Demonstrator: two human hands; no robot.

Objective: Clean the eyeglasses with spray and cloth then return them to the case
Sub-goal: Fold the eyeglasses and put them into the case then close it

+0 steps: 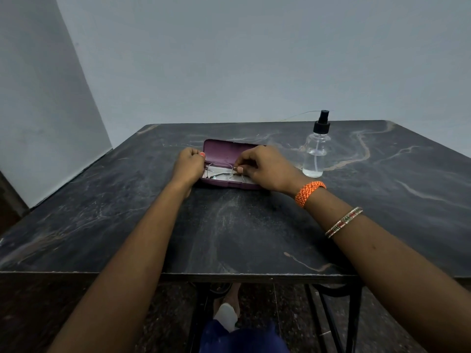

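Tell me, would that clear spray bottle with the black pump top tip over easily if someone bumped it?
Probably yes. The clear spray bottle with the black pump top stands tall and narrow, and looks only partly filled, so likely light. The dark marble-patterned table looks smooth, so it might slide first. Once down, its round body could roll.

A dark marbled table (242, 233) stands against pale blue-grey walls (254, 59) in dim light.

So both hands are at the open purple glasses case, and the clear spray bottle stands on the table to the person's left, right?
Not quite. The head view shows the spray bottle standing to the person's right, beyond the right hand. The rest holds: both hands, left hand too, are at the open purple case on the table.
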